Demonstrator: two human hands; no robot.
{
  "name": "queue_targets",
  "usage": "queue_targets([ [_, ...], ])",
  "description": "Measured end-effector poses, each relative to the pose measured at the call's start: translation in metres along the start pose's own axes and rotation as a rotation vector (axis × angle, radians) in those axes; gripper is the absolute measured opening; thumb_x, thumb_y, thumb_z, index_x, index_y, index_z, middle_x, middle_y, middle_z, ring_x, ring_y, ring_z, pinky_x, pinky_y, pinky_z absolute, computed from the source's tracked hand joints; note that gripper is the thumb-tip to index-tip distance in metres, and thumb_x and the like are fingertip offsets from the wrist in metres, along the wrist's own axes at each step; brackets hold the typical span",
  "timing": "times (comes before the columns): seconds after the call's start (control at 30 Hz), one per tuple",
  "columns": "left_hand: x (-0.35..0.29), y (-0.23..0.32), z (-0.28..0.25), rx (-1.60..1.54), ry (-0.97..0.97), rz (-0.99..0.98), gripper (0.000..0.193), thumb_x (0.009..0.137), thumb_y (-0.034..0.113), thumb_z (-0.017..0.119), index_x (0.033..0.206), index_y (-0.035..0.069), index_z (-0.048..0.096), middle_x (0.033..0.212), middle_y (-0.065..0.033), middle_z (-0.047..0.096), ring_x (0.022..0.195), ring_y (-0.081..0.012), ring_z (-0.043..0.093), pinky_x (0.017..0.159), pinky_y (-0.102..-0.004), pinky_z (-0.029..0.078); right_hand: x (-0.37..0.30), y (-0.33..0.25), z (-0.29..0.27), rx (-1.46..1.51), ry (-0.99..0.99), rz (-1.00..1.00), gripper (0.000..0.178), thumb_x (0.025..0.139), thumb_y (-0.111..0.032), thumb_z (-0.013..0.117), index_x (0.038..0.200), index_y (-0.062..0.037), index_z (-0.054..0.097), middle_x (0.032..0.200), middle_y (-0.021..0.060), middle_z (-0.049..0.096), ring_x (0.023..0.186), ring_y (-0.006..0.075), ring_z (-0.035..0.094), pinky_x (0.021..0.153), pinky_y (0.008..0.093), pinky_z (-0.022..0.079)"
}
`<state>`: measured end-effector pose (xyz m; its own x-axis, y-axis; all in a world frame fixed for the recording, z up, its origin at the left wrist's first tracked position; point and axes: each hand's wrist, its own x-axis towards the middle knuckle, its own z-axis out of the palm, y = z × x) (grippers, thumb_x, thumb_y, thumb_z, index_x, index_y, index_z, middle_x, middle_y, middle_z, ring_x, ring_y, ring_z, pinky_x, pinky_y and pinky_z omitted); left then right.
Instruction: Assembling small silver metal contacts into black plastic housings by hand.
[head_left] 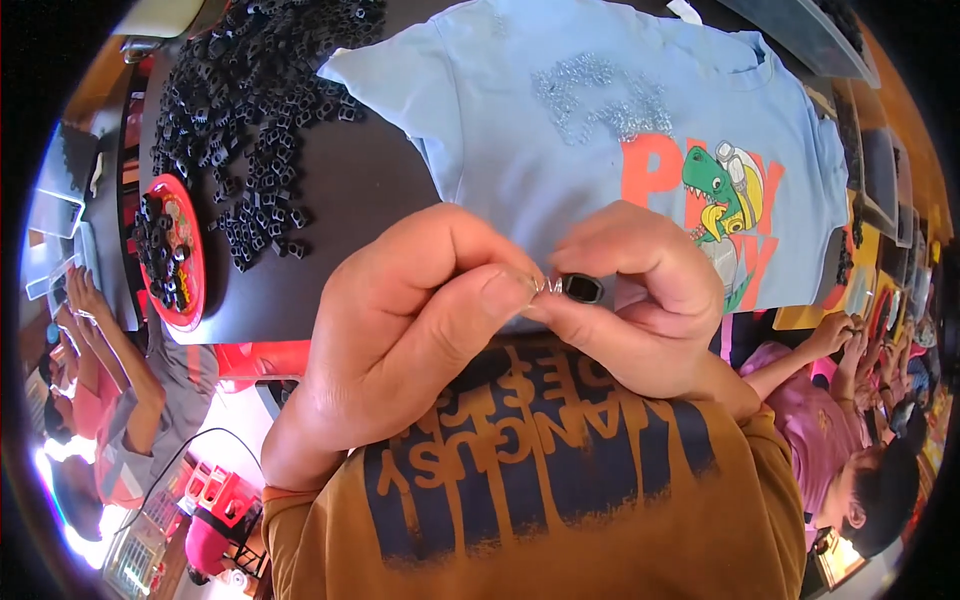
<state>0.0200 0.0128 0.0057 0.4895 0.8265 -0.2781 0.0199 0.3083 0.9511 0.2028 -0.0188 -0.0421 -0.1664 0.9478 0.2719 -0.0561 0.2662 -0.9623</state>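
Holding spring (547,286), black parts (265,105) nearby, shirt (510,180) (blue)

"What's out of sight at the left hand (420,320)?"

"Its thumb and forefinger cover one end of the wire coil (546,287), and its other fingertips don't show."

"And the right hand (650,290)?"

"Blurred along the forefinger. The black piece (582,289) is too dark inside to make out, and I can't tell whether the coil is hooked to it."

"Further off?"

"The clear bits (600,100) are too small to tell singly. The upper edge crops the blue shirt (510,190), the black heap (270,85) and a clear tray (790,35)."

"The co-worker's hands (832,334) at right?"

"Too small; what they hold is unclear."
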Motion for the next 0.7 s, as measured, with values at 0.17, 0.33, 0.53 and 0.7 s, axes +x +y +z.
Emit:
queue_targets([
  [0.17, 0.003, 0.008, 0.0, 0.23, -0.038, 0.089, 0.022, 0.091, 0.019, 0.052, 0.083, -0.001, 0.056, 0.073, -0.0017, 0.053, 0.064, -0.0075, 0.045, 0.059, -0.0209, 0.034, 0.007, -0.005, 0.001, -0.091, 0.068, -0.074, 0.019, 0.068, 0.0, 0.076, 0.082, -0.0022, 0.063, 0.075, 0.004, 0.059, 0.059, 0.0122, 0.054, 0.045, 0.0226, 0.04],
  [0.33, 0.005, 0.016, 0.0, 0.421, -0.085, 0.081, 0.011, 0.085, 0.007, 0.054, 0.078, -0.001, 0.056, 0.07, -0.0052, 0.054, 0.064, -0.0125, 0.05, 0.059, -0.0239, 0.038, 0.007, -0.011, -0.003, -0.196, -0.053, 0.032, 0.02, 0.066, -0.006, 0.077, 0.081, -0.0036, 0.064, 0.07, 0.0045, 0.058, 0.056, 0.0161, 0.054, 0.045, 0.0274, 0.04],
  [0.53, 0.009, 0.016, -0.005, 0.674, -0.175, 0.183, 0.006, 0.078, 0.003, 0.057, 0.075, -0.001, 0.055, 0.067, -0.0073, 0.053, 0.061, -0.016, 0.052, 0.056, -0.0267, 0.039, 0.005, -0.009, 0.001, -0.277, -0.058, 0.032, 0.02, 0.067, -0.01, 0.077, 0.081, -0.0049, 0.064, 0.067, 0.0052, 0.057, 0.057, 0.0197, 0.055, 0.049, 0.0303, 0.042],
  [0.7, 0.005, 0.014, -0.003, 0.589, -0.058, 0.124, 0.011, 0.078, 0.009, 0.06, 0.077, 0.0, 0.054, 0.066, -0.0034, 0.046, 0.057, -0.0134, 0.044, 0.054, -0.0239, 0.033, 0.007, -0.007, 0.002, -0.142, -0.053, 0.067, 0.02, 0.069, -0.006, 0.076, 0.086, -0.0043, 0.066, 0.066, 0.0032, 0.057, 0.055, 0.0139, 0.052, 0.049, 0.0263, 0.039],
])
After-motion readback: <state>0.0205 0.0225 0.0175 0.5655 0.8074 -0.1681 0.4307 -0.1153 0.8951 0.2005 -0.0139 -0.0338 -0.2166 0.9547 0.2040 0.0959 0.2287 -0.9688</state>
